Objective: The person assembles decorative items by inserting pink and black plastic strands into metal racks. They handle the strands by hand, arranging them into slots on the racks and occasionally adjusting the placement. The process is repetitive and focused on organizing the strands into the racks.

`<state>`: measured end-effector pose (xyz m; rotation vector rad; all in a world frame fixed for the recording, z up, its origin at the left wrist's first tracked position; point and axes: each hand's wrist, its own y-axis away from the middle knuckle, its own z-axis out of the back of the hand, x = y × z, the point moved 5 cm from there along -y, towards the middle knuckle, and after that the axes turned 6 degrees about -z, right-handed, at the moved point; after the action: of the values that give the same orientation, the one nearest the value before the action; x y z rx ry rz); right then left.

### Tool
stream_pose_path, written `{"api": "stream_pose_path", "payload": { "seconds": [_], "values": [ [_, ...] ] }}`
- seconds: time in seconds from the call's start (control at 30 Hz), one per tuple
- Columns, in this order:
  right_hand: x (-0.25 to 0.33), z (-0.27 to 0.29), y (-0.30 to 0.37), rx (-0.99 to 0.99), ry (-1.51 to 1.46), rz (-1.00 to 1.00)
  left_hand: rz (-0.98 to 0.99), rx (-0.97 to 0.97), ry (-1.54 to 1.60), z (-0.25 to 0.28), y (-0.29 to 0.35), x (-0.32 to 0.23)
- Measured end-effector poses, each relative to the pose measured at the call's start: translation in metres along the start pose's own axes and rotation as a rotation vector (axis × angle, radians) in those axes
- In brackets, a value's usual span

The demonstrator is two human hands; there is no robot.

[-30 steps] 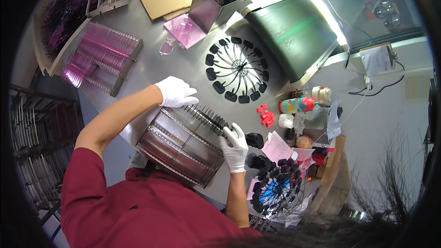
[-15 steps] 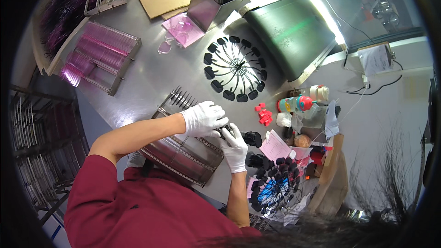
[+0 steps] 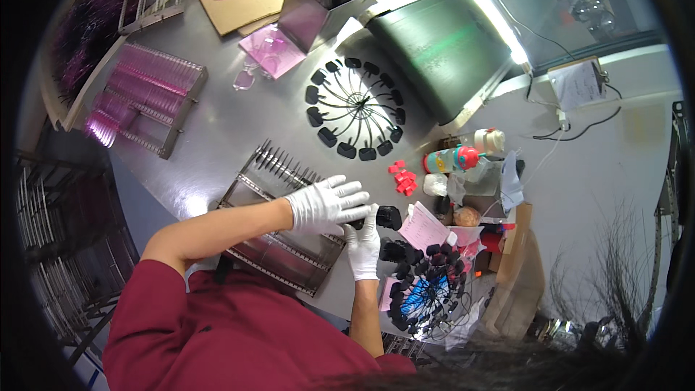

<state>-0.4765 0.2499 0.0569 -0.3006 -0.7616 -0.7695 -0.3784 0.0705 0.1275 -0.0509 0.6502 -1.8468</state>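
Note:
My left hand [image 3: 329, 205], white-gloved, lies over the right edge of a metal slotted rack [image 3: 279, 266] with its fingers stretched out. Just beyond its fingertips, my right hand [image 3: 363, 247], also gloved, is closed around a small black piece [image 3: 355, 224], mostly covered by the fingers. A row of thin dark pieces [image 3: 279, 161] stands upright along the rack's far side. Beside my right fingertips is a black block-shaped part [image 3: 389, 217]. Farther off, black flat parts on curved stems [image 3: 360, 103] form a ring over a bright white disc.
Left stands a rack of pinkish transparent pieces [image 3: 156, 83]. Small red blocks [image 3: 404, 179], a bottle with a red lid [image 3: 452, 160] and a pink paper sheet [image 3: 423, 228] lie right. A second cluster of black stemmed parts [image 3: 427, 293] sits nearer. A dark green bin [image 3: 441, 51] stands behind.
My left fingers have gone from curled to stretched out. My right hand stays closed beside them. The whole view has shifted slightly, so the table's things appear farther left.

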Motion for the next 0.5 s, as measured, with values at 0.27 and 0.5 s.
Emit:
{"api": "stream_pose_path", "payload": {
  "seconds": [0.27, 0.5],
  "values": [
    [0.033, 0.086, -0.008, -0.284, 0.109, -0.118, -0.076, 0.011, -0.031, -0.023, -0.006, -0.005],
    [-0.037, 0.073, -0.102, 0.245, 0.729, -0.53, -0.119, -0.017, -0.133, -0.039, -0.006, -0.01]
  ]
}}
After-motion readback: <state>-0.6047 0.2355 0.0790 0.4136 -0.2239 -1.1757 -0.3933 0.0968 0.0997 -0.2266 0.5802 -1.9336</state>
